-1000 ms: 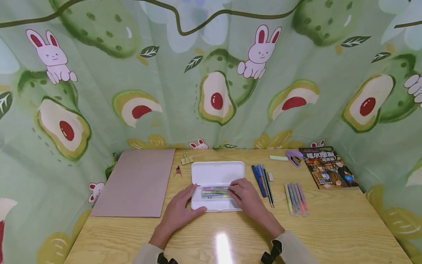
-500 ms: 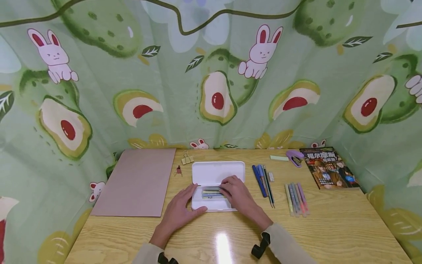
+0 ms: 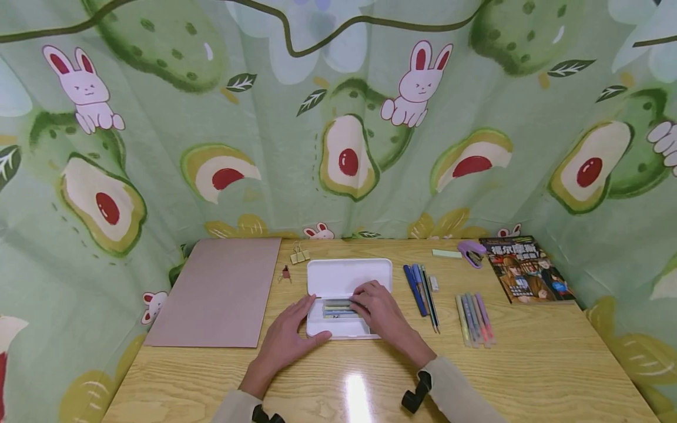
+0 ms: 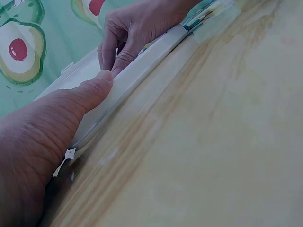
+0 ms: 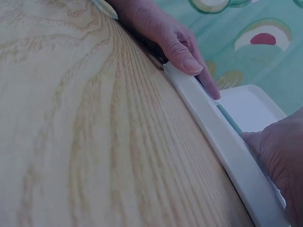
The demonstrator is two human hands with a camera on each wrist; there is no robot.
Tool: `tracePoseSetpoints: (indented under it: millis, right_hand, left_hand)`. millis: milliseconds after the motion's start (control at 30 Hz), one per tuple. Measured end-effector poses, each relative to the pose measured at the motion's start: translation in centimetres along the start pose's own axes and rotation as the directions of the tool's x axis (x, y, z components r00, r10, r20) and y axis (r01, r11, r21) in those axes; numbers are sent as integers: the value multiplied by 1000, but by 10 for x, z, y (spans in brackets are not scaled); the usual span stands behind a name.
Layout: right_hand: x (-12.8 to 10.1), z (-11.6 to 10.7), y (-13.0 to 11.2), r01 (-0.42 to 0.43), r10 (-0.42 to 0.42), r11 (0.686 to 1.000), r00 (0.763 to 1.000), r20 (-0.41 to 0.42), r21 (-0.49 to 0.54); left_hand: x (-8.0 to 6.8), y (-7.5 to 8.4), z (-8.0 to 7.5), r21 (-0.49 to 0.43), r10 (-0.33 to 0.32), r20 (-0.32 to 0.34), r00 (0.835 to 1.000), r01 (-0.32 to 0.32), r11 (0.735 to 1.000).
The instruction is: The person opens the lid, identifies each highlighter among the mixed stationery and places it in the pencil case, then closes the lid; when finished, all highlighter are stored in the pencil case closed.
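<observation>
An open white pencil case (image 3: 338, 331) lies on the table in the head view, its lid folded back. Several slim pens (image 3: 338, 309) lie side by side in its tray. My left hand (image 3: 290, 332) rests at the case's left end, fingers extended along the side and thumb (image 4: 97, 87) on the front rim. Reaching into the tray, my right hand (image 3: 383, 314) has thumb and fingers pinched at the right ends of the pens. In the right wrist view a thin teal pen (image 5: 229, 118) runs to its thumb. The fingertips are partly hidden inside the case.
Blue pens and pencils (image 3: 423, 296) with an eraser (image 3: 434, 284) lie right of the case. Farther right are several highlighters (image 3: 476, 319), a purple stapler (image 3: 472, 252) and a magazine (image 3: 529, 269). A brown board (image 3: 217, 294) and binder clips (image 3: 300, 254) lie left.
My right hand has slid left along the pens in the tray, then stayed nearly still over the last half second. The left hand has kept its place on the case.
</observation>
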State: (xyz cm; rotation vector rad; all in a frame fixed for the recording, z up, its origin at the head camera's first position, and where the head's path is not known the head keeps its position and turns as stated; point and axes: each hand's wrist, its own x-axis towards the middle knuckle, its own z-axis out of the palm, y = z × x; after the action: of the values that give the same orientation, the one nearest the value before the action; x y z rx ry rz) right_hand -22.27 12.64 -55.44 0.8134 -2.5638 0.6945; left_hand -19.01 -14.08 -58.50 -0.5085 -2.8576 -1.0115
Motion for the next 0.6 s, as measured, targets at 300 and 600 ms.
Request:
tracePoseSetpoints:
  millis: [300, 600]
  right_hand:
    - [-12, -9, 4, -41, 42, 998, 999, -27, 46]
    - [-39, -38, 14, -81, 97, 989, 987, -126, 124]
  left_hand:
    - [1, 1, 0, 3, 1, 9, 1000, -1, 1000]
    - [-1, 2, -2, -2, -9, 15, 1000, 9, 1000]
